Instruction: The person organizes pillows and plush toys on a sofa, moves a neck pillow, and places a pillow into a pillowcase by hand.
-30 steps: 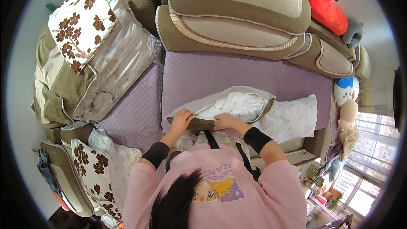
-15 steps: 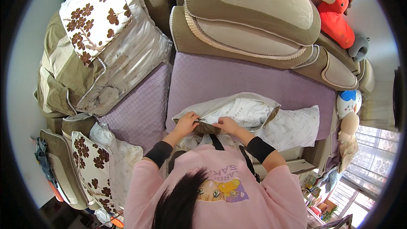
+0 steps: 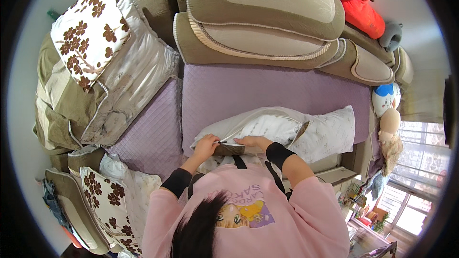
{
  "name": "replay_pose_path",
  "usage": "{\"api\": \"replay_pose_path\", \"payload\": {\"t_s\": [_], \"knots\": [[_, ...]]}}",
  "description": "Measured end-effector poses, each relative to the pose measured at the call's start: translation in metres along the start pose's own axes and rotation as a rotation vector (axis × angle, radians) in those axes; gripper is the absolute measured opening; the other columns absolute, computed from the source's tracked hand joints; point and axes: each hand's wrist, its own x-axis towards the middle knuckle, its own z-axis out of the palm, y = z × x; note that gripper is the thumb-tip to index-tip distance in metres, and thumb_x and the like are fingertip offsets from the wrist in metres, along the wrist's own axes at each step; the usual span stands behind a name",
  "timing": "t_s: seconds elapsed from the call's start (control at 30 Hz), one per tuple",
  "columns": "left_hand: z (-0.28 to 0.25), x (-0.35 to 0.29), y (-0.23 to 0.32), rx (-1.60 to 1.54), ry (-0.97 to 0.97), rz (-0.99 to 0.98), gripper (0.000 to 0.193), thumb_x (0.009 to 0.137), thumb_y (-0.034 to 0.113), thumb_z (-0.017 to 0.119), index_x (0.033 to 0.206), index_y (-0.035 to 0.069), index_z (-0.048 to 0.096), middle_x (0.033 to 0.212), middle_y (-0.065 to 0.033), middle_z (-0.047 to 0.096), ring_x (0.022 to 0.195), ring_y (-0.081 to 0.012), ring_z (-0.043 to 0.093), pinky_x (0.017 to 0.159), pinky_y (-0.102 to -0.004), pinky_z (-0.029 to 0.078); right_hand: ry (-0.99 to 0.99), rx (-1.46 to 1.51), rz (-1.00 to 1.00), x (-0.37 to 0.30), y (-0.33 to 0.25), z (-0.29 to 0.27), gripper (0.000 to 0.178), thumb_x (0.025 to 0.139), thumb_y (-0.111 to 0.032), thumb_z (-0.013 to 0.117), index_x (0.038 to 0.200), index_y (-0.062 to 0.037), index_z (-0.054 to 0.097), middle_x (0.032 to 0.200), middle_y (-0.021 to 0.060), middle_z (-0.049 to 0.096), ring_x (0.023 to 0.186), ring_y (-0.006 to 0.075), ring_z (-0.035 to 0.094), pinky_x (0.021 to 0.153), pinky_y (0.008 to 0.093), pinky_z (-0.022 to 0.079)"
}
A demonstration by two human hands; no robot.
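A long light grey cover point(image 3: 220, 125) lies across the near edge of the purple seat, its side gaping. White printed fabric point(image 3: 267, 128) fills the opening, and a white patterned pillow-like end point(image 3: 330, 131) sticks out on the right. My left hand point(image 3: 206, 146) pinches the near edge of the cover at the left end of the opening, by a small dark piece that may be a zipper pull. A little to the right, my right hand point(image 3: 252, 142) grips the same edge, thumb on top and other fingers hidden. Brown fabric point(image 3: 228, 150) shows beneath, between both hands.
The purple quilted sofa seat point(image 3: 267, 83) extends beyond the cover, with large brown-beige back cushions point(image 3: 267, 0) behind. Bulky cushions and flower-print fabric point(image 3: 91, 33) are heaped on the left. A red plush toy point(image 3: 363, 16) and other plush toys point(image 3: 385, 98) sit at the right.
The view has shifted slightly, so the surroundings sit further left. My right hand's thumb and fingers now reach flatter along the cover's edge; my left hand keeps hold near the left end.
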Motion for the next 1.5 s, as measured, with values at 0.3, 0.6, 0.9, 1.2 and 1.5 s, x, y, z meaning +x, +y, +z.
{"api": "replay_pose_path", "payload": {"t_s": [0.3,0.6,0.9,1.2,1.5], "knots": [[-0.006,0.01,0.0,-0.006,0.093,0.06,0.014,0.069,0.011,0.059,0.08,0.003,0.056,0.079,-0.0089,0.054,0.078,-0.0269,0.052,0.067,-0.034,0.041,0.303,0.219,-0.239,-0.016,-0.025,-0.002,0.032,0.074,-0.032,0.057,0.079,-0.0015,0.063,0.073,0.0123,0.062,0.068,0.0203,0.059,0.064,0.0304,0.044],[-0.011,0.014,-0.005,0.028,0.122,0.088,0.015,0.069,0.013,0.06,0.079,0.003,0.056,0.08,-0.0088,0.056,0.077,-0.0277,0.053,0.066,-0.0342,0.042,0.454,0.2,-0.159,-0.007,-0.067,0.011,0.028,0.067,-0.031,0.064,0.074,-0.0046,0.063,0.071,0.0101,0.061,0.067,0.0222,0.059,0.062,0.0314,0.045],[-0.013,0.025,0.006,0.244,0.094,0.295,0.013,0.072,0.012,0.055,0.083,0.005,0.053,0.079,-0.007,0.05,0.078,-0.0238,0.049,0.065,-0.0335,0.041,0.637,-0.175,-0.108,-0.038,-0.074,0.0,0.021,0.068,-0.031,0.058,0.069,-0.0103,0.062,0.07,0.0081,0.061,0.068,0.0246,0.058,0.059,0.0349,0.045],[-0.025,0.033,0.024,0.362,0.087,0.405,0.009,0.073,0.015,0.054,0.075,0.007,0.051,0.074,-0.0056,0.048,0.071,-0.0213,0.049,0.059,-0.0312,0.041,0.641,-0.147,-0.063,-0.068,-0.033,-0.028,0.023,0.07,-0.029,0.055,0.072,-0.0068,0.061,0.073,0.0111,0.06,0.071,0.0265,0.058,0.062,0.0363,0.044],[-0.033,0.025,0.012,0.387,0.065,0.428,0.009,0.072,0.014,0.054,0.075,0.006,0.049,0.074,-0.0055,0.047,0.072,-0.0217,0.049,0.058,-0.0318,0.041,0.747,-0.194,-0.121,-0.07,0.008,-0.015,0.026,0.074,-0.026,0.052,0.072,-0.0005,0.056,0.072,0.0166,0.058,0.071,0.0323,0.055,0.062,0.0402,0.043]]}}
